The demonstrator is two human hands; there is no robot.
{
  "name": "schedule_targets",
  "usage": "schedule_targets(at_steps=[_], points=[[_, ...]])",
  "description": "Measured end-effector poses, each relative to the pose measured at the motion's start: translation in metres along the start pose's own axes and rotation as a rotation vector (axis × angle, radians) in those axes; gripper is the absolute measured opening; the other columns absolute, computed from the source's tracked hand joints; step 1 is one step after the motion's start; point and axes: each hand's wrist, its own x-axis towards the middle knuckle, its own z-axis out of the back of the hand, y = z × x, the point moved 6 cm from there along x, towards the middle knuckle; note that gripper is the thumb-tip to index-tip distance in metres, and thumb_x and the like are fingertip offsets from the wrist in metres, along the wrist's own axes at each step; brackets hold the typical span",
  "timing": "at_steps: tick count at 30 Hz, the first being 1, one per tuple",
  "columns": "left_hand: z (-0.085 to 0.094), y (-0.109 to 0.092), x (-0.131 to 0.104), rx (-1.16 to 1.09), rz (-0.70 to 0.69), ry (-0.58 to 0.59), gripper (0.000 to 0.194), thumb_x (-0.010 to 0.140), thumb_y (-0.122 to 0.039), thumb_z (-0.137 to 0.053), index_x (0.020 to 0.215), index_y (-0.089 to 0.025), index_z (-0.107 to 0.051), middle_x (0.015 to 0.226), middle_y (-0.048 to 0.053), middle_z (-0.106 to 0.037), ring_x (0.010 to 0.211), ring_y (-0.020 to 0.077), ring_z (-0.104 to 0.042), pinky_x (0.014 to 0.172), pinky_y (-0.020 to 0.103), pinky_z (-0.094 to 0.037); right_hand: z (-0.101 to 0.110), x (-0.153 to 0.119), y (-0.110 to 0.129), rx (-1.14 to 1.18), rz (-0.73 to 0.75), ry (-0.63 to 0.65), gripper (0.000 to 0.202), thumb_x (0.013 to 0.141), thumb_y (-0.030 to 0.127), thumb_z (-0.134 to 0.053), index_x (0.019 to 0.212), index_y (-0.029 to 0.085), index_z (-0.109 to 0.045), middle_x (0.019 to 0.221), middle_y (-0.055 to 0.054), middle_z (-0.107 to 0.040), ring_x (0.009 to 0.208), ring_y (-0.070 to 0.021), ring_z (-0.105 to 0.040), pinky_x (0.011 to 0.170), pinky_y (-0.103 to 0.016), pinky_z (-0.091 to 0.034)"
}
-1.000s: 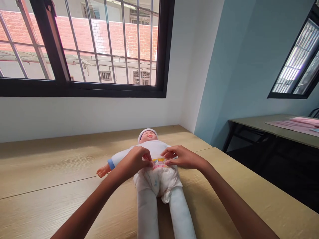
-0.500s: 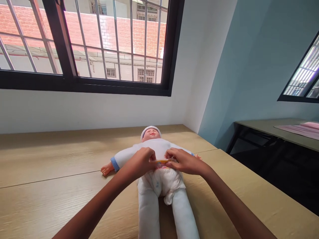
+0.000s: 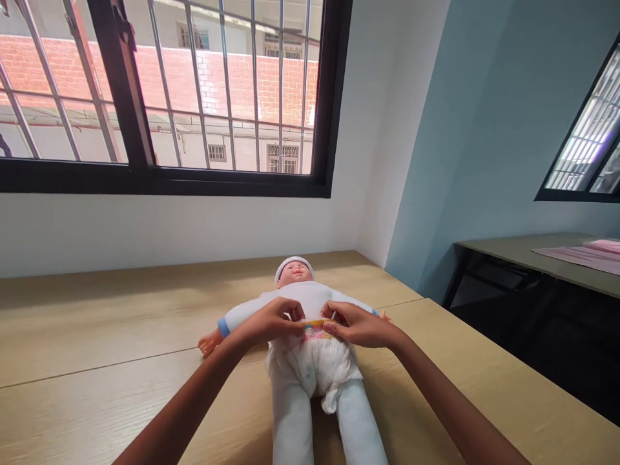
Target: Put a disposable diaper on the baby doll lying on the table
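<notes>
A baby doll [image 3: 305,296] in a white top with blue cuffs lies on its back, head toward the window and arms spread. A white diaper [image 3: 322,361] covers its hips, with a colourful printed band at the waist. My left hand [image 3: 276,321] is curled at the left part of that waist edge, thumb along the band. From the right, my right hand [image 3: 356,323] pinches the same edge, its thumb lying on the print. The fingertips under the edge are partly hidden. A loose white flap hangs from the diaper between the doll's legs.
The doll rests on a light wooden table [image 3: 121,323] against the white wall. Beyond it is a barred window [image 3: 232,97] in a black frame. At the right stands another table [image 3: 513,248] with a pink cloth [image 3: 588,255] on it.
My fingers have shifted slightly at the diaper's waist edge, and more of its coloured print now shows between my hands. The view has tilted up a little.
</notes>
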Motion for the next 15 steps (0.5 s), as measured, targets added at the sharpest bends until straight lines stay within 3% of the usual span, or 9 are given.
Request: schedule_targets(at_steps=[4, 7, 11, 15], points=[[0.002, -0.001, -0.003, -0.062, 0.012, 0.012, 0.030, 0.061, -0.037, -0.065, 0.081, -0.015, -0.061, 0.073, 0.001, -0.060, 0.069, 0.0152, -0.053, 0.057, 0.023, -0.037, -0.006, 0.006, -0.015, 0.364, 0.044, 0.054, 0.037, 0.085, 0.052, -0.062, 0.101, 0.019, -0.056, 0.085, 0.001, -0.054, 0.074, -0.0125, -0.048, 0.064, -0.024, -0.035], [0.007, 0.001, -0.006, -0.074, 0.030, -0.030, 0.035, 0.063, -0.039, -0.066, 0.088, -0.015, -0.061, 0.079, 0.004, -0.064, 0.072, 0.0173, -0.057, 0.059, 0.025, -0.041, -0.004, 0.008, -0.022, 0.527, 0.037, 0.010, 0.045, 0.079, 0.051, -0.071, 0.108, 0.019, -0.057, 0.095, -0.001, -0.055, 0.083, -0.0135, -0.052, 0.069, -0.024, -0.039], [0.020, -0.010, -0.016, -0.017, -0.009, -0.220, 0.034, 0.067, -0.039, -0.069, 0.093, -0.019, -0.059, 0.106, 0.007, -0.062, 0.094, 0.0227, -0.057, 0.077, 0.031, -0.046, 0.005, 0.007, -0.017, 0.383, -0.006, -0.103, 0.045, 0.081, 0.048, -0.070, 0.113, 0.019, -0.059, 0.093, -0.002, -0.058, 0.084, -0.0157, -0.054, 0.073, -0.027, -0.043], [0.020, -0.033, -0.028, 0.162, -0.071, -0.303, 0.022, 0.074, -0.033, -0.066, 0.091, -0.021, -0.060, 0.102, 0.005, -0.063, 0.097, 0.0228, -0.057, 0.085, 0.034, -0.044, 0.011, 0.003, -0.005, 0.079, -0.015, -0.110, 0.029, 0.090, 0.046, -0.056, 0.096, 0.018, -0.064, 0.095, -0.004, -0.063, 0.085, -0.0180, -0.056, 0.076, -0.030, -0.042]])
